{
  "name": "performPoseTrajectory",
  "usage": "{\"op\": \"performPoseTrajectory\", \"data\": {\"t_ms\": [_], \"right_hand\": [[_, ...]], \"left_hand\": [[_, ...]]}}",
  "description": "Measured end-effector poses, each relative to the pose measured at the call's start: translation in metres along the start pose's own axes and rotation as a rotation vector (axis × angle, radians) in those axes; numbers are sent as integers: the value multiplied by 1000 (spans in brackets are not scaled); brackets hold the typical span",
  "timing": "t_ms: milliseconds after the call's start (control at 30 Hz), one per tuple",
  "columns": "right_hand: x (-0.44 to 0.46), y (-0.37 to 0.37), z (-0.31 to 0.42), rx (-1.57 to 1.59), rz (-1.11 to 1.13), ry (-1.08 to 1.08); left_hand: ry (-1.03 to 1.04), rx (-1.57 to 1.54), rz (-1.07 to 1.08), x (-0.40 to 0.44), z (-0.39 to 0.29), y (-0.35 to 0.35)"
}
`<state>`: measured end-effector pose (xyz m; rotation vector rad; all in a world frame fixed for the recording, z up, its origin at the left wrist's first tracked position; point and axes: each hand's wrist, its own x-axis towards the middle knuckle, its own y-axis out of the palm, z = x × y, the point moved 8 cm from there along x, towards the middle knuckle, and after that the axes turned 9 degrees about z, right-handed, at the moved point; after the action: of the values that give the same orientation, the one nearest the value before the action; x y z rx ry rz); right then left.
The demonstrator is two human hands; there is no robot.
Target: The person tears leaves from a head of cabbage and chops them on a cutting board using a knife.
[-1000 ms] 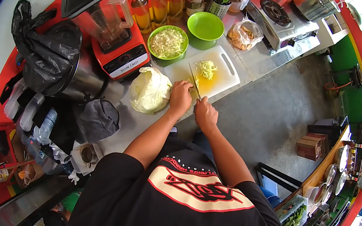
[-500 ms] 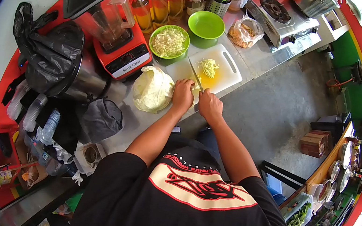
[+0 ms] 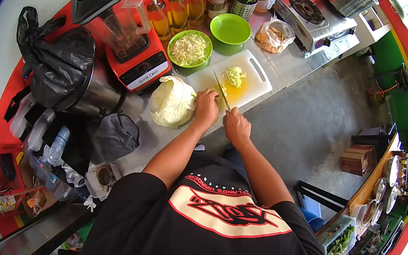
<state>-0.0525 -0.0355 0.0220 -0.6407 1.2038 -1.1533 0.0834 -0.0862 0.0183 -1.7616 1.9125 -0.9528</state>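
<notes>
My right hand (image 3: 238,125) is wrapped round the handle of a knife (image 3: 222,87), whose blade lies across the white cutting board (image 3: 259,87). On the blade's left side, my left hand (image 3: 207,105) has its fingers curled at the board's near edge; what they press on is mostly hidden. Shredded cabbage (image 3: 234,76) sits in a small heap on the board, right of the blade. A large piece of cabbage (image 3: 171,102) rests on the counter beside my left hand. Behind it, a green bowl (image 3: 189,49) holds more shreds.
Another green bowl (image 3: 230,29) stands behind the board. A red blender (image 3: 137,61) is at the left, with pump bottles (image 3: 180,3) behind. Further right are a plastic bag of food (image 3: 275,36) and a gas stove (image 3: 314,22). A dark cloth (image 3: 116,136) lies near the left forearm.
The knife handle and my right hand shifted up and left, then back down and right. My left hand stays beside the blade. The view has shifted slightly.
</notes>
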Motion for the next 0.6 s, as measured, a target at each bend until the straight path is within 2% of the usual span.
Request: {"op": "performPoseTrajectory", "data": {"t_ms": [233,400,600], "right_hand": [[7,-6,4,36,28,-40],[6,4,-6,45,31,26],[18,-15,-5,57,31,-37]], "left_hand": [[-19,-24,-4,-5,0,0],[-34,-68,-40,-7,2,5],[-64,17,60,-14,-7,-3]]}}
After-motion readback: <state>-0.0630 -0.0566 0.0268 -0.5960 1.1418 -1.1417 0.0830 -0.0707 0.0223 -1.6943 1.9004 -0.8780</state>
